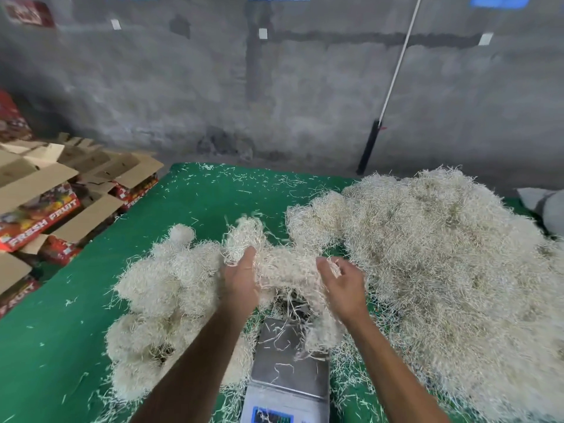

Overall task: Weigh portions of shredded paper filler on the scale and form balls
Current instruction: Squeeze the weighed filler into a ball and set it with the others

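Where the green-covered bench point(61, 346) meets the grey wall, the largest mass is the loose heap of shredded paper filler point(451, 254), banked on the right within easy reach of the right arm, evidently as the supply stock. Opposite it, on the left, lies a cluster of formed balls point(158, 288), packed touching one another, which appears to be the finished pile kept apart from the raw stock. Flattened fruit cartons point(45, 203) are stacked beyond the bench's left edge. Between the two piles, directly below the person, sits the scale point(290, 370), its steel platter carrying only stray strands and its display too blurred to read. Above the platter a portion of filler point(283, 270) is held up between both hands, judged to be under shaping into a ball. The left hand point(241, 279) presses its side with fingers extended; the right hand point(341, 282) cups the other side, fingers loosely curled into the strands.
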Motion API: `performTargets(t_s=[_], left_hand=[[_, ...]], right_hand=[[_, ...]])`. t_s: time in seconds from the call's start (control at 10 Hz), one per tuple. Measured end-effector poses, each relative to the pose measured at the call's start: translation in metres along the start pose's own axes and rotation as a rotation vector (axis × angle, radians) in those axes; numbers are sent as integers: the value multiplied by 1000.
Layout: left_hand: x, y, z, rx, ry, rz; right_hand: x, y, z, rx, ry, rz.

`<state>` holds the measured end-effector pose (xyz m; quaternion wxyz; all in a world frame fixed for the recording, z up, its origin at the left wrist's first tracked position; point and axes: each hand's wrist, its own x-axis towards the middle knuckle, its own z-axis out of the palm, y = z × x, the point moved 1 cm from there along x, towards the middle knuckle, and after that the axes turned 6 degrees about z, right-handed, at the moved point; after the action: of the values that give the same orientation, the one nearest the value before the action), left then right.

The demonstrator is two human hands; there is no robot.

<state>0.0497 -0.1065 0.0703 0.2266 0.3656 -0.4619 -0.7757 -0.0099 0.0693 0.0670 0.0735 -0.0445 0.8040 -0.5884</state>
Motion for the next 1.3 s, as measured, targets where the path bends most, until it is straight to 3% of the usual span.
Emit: performTargets(t_s=[0.1, 0.2, 0.3, 0.5, 0.6, 0.7, 0.8, 1.2, 1.3], left_hand=[[-10, -12, 3, 24, -25, -94], [1, -13, -17, 206, 26, -25], [-16, -15, -10, 237, 22, -13], [-7, -19, -11, 195, 122, -159], [-8, -28, -8, 192, 74, -103], [5, -23, -20, 209, 170, -71], [-6, -31, -9, 189, 114, -156], [19, -25, -47, 232, 155, -69], [7, -41, -31, 293, 47, -97]], right_hand=[[-2, 6, 9, -3, 37, -14], [3, 12, -3, -31, 100, -14], [-4, 14, 3, -11, 170, -22], [1, 23, -2, -59, 203, 26], [1, 23, 5, -65, 159, 63], [7, 26, -4, -41, 225, 28], [4, 16, 3, -44, 221, -31], [20, 35, -15, -94, 324, 18], [12, 31, 6, -96, 247, -41]])
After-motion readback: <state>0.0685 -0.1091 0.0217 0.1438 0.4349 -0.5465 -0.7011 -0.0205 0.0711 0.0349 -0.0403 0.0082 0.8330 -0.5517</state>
